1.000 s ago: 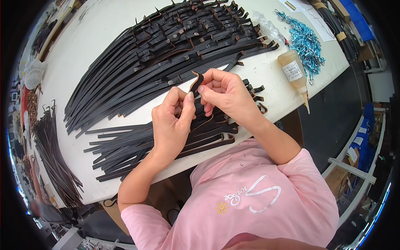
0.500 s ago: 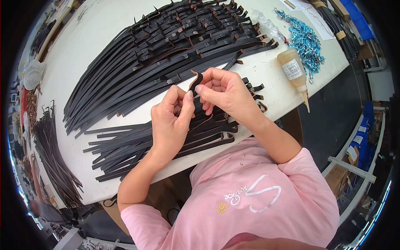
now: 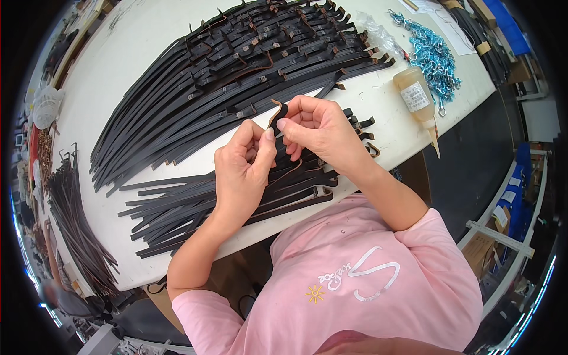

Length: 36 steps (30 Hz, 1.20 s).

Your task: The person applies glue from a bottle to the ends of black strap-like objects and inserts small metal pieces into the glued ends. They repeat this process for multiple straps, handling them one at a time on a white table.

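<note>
Fingers [image 3: 266,148] of the left hand [image 3: 242,163] and right hand [image 3: 324,131] grip one curled black strap [image 3: 280,112]; from them, blue metal fittings [image 3: 432,56] lie at two o'clock, a strap bundle [image 3: 74,216] at eight.

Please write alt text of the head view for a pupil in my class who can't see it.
A person's left hand and right hand pinch a black strap above a white table. Piles of similar straps lie beyond and beneath the hands, with a nozzled bottle and blue hardware at right.

Black strap [image 3: 279,116], pink shirt [image 3: 378,251], turquoise hardware [image 3: 433,56].
</note>
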### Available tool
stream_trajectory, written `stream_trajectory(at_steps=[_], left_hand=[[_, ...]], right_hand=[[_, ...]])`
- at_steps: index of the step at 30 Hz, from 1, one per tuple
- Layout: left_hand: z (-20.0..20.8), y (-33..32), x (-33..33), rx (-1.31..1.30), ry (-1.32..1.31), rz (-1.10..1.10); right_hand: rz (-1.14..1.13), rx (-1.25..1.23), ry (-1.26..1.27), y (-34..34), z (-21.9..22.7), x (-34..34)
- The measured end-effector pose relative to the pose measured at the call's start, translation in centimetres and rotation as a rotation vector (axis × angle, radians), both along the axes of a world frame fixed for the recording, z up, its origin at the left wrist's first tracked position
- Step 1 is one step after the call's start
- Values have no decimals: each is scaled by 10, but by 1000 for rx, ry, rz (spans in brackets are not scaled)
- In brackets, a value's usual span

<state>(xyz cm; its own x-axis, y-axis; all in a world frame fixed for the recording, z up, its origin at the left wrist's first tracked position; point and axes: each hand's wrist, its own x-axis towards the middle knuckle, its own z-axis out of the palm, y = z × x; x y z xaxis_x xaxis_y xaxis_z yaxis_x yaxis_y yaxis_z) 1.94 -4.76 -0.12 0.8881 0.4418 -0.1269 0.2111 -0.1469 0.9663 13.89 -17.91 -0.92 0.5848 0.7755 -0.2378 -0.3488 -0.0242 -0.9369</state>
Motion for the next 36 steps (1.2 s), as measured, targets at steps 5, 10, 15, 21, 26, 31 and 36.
stream_trajectory(at_steps=[5, 10, 15, 21, 26, 31, 36], left_hand=[[7, 2, 1, -108, 25, -6], [9, 16, 3, -306, 39, -44], [7, 19, 3, -340, 31, -38], [6, 19, 2, -340, 22, -40], [5, 18, 2, -323, 17, -43], [6, 13, 1, -175, 13, -61], [6, 11, -2, -199, -17, -109]], right_hand=[[10, 10, 18, 1, -3, 0], [4, 9, -16, -2, -2, -1], [11, -17, -35, -2, 1, -2], [10, -30, -45, -1, 2, -2], [8, -28, -31, -1, 3, -2], [-6, -14, -12, -1, 4, -3], [6, 38, 29, -4, 3, -3]])
